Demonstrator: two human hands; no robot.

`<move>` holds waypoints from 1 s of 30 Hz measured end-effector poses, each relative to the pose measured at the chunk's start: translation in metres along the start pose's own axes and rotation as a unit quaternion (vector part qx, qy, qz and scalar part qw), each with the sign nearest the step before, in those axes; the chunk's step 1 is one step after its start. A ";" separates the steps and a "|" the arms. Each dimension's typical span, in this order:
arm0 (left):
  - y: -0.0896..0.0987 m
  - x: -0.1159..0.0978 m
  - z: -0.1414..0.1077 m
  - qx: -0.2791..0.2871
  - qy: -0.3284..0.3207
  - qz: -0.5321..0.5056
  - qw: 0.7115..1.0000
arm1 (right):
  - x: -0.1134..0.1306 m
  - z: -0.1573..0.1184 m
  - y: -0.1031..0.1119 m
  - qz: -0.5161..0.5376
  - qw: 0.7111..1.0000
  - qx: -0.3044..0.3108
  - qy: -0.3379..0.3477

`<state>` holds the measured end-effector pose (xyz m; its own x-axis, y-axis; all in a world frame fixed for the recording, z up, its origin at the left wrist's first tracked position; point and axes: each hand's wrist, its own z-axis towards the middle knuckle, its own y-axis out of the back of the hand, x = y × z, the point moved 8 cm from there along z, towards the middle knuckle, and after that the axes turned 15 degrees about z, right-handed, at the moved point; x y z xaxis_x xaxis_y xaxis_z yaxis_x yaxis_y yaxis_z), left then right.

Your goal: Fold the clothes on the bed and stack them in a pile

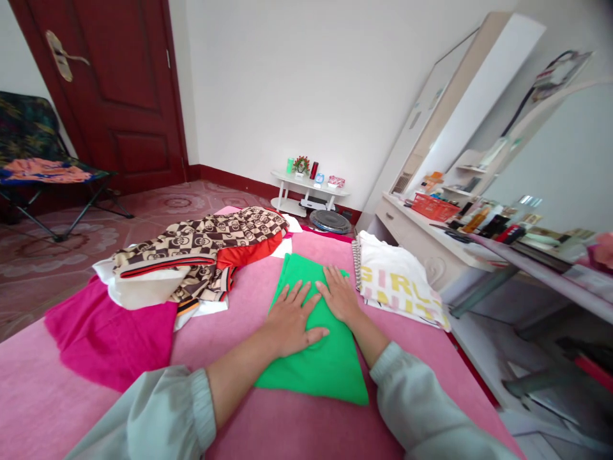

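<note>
A folded green garment [320, 370] lies flat on the pink bed cover [268, 421] in front of me. My left hand [293, 322] rests palm down on its left part, fingers spread. On the upper right part of the green cloth lies my right hand [339, 295], also flat with its fingers apart. Neither hand grips anything. To the right is a folded white shirt [402, 275] with yellow and pink lettering. A heap at the left holds a brown checked garment [201, 239] and a magenta cloth [115, 332].
A white dresser [412, 223] with a red basket [435, 207] and bottles stands at the right. Beyond the bed are a small white table [306, 181] and a round dark object [330, 221]. A folding chair [29, 134] is at the far left, near a red door [110, 76].
</note>
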<state>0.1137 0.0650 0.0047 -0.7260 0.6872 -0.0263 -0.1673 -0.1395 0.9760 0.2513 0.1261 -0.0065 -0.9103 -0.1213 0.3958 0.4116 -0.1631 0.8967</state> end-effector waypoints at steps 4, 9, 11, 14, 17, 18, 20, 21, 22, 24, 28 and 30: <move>0.001 -0.002 -0.007 0.003 -0.007 0.000 1.000 | -0.001 -0.009 0.000 -0.033 0.999 0.000 -0.028; 0.002 -0.006 -0.032 0.005 -0.004 0.013 1.000 | 0.004 -0.030 0.004 -0.066 0.994 0.050 -0.078; 0.003 -0.009 -0.043 0.007 -0.001 0.019 1.000 | 0.019 -0.042 0.009 -0.063 0.993 0.059 -0.083; 0.006 -0.014 -0.058 0.009 0.005 0.026 1.000 | 0.054 -0.072 0.016 0.001 0.998 0.027 -0.052; 0.009 -0.017 -0.072 0.010 0.001 0.032 0.999 | 0.081 -0.115 0.015 0.080 0.996 0.025 0.013; 0.010 -0.018 -0.078 0.011 -0.004 0.033 0.999 | 0.086 -0.131 0.013 0.088 0.995 0.041 0.036; 0.012 -0.016 -0.088 0.017 -0.019 0.035 0.999 | 0.085 -0.160 0.013 0.077 0.991 0.075 0.074; 0.013 -0.015 -0.093 0.022 -0.028 0.034 0.999 | 0.082 -0.172 0.015 0.069 0.990 0.089 0.088; 0.013 -0.013 -0.099 0.027 -0.037 0.032 0.998 | 0.077 -0.183 0.019 0.064 0.988 0.100 0.099; 0.015 -0.010 -0.108 0.035 -0.058 0.025 0.997 | 0.068 -0.199 0.026 0.064 0.984 0.118 0.114; 0.023 -0.005 -0.119 0.022 -0.091 0.003 0.996 | 0.057 -0.213 0.034 0.065 0.985 0.112 0.116; 0.029 -0.004 -0.119 0.007 -0.091 0.003 0.996 | 0.057 -0.212 0.034 0.056 0.987 0.093 0.117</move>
<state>0.0325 -0.0270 0.0075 -0.5939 0.8044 0.0170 -0.1538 -0.1342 0.9789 0.2227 -0.0942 0.0044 -0.8156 -0.3547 0.4572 0.4736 0.0448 0.8796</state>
